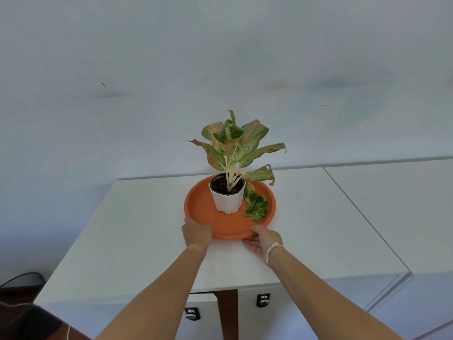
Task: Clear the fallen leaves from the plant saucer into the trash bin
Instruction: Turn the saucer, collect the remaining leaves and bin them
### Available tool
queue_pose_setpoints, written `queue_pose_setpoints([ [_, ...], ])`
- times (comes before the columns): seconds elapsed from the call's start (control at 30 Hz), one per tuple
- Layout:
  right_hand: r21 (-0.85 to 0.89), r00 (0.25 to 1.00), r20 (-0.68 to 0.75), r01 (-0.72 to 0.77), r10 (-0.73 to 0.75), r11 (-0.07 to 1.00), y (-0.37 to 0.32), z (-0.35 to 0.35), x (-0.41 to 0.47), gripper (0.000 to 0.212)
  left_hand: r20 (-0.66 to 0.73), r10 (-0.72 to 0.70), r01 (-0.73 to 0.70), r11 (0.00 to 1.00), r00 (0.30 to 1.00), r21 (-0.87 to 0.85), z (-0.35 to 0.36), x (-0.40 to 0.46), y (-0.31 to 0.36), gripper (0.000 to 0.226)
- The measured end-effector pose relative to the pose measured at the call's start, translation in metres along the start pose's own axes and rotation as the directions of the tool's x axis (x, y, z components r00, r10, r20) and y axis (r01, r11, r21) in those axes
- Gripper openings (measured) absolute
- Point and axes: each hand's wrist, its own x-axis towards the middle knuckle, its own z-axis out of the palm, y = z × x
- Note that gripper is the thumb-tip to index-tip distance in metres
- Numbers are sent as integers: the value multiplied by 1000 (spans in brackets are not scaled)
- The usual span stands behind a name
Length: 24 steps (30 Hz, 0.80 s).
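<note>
A round orange plant saucer (pixel 201 212) sits on top of a white cabinet (pixel 127 241). In it stands a white pot (pixel 226 201) holding a plant (pixel 235 146) with green and orange leaves. Several small green fallen leaves (pixel 256 206) lie in the saucer to the right of the pot. My left hand (pixel 197 233) grips the saucer's near-left rim. On the near-right rim my right hand (pixel 263 241) holds on, thumb on top and fingers beneath. No trash bin is in view.
A white wall rises behind the cabinet. A second white cabinet top (pixel 392 204) adjoins on the right. Two dark knobs (pixel 192 314) (pixel 263 300) sit on the cabinet front beside a brown post (pixel 229 312). A dark cable (pixel 22 278) lies at the lower left.
</note>
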Motion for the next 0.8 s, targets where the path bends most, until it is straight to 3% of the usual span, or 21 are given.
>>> queue_pose_setpoints([
  [0.27,21,997,-53,60,-59,998,-24,-29,13,16,61,60,-61,998,996,19,-24,19,-4,46],
  [0.57,-229,990,-108,61,-88,972,-39,-42,25,14,152,88,-87,996,984,-10,-38,33,-4,36],
  [0.8,-197,982,-171,44,-79,979,-37,-34,31,10,90,73,-68,996,993,-58,-26,31,-13,53],
])
